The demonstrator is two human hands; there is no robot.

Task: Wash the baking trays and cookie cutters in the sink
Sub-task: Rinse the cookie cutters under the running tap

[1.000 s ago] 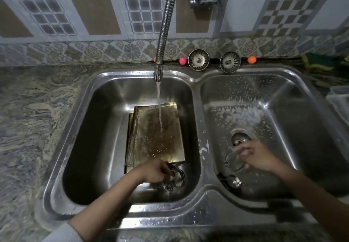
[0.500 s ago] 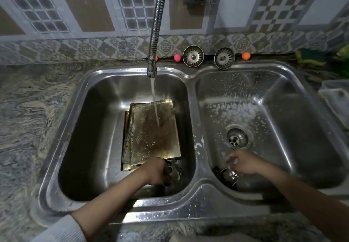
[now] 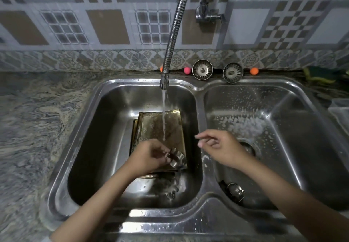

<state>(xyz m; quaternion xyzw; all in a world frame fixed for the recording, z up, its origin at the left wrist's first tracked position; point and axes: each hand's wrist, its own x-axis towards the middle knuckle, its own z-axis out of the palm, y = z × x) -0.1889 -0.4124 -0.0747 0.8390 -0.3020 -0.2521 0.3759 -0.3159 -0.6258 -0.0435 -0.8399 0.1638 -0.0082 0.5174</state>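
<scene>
Stacked brownish baking trays (image 3: 160, 128) lie in the left basin of the steel double sink (image 3: 200, 90), with water from the flexible tap (image 3: 173, 34) running onto them. My left hand (image 3: 151, 157) pinches a metal cookie cutter (image 3: 177, 159) just above the trays' near edge. My right hand (image 3: 221, 147) hovers over the divider between the basins, fingers loosely spread, holding nothing. Another metal cookie cutter (image 3: 235, 190) lies at the front of the soapy right basin. One more cutter (image 3: 172, 190) shows dimly on the left basin floor.
Two sink strainers (image 3: 202, 70) (image 3: 232, 72) and small pink and orange balls (image 3: 187, 70) sit along the back ledge. A green-yellow sponge (image 3: 319, 74) lies at the far right. Marbled counter (image 3: 34, 119) spreads to the left.
My left hand has lifted a cookie cutter from the basin floor up over the trays. My right hand has left the right basin and risen toward the divider, empty.
</scene>
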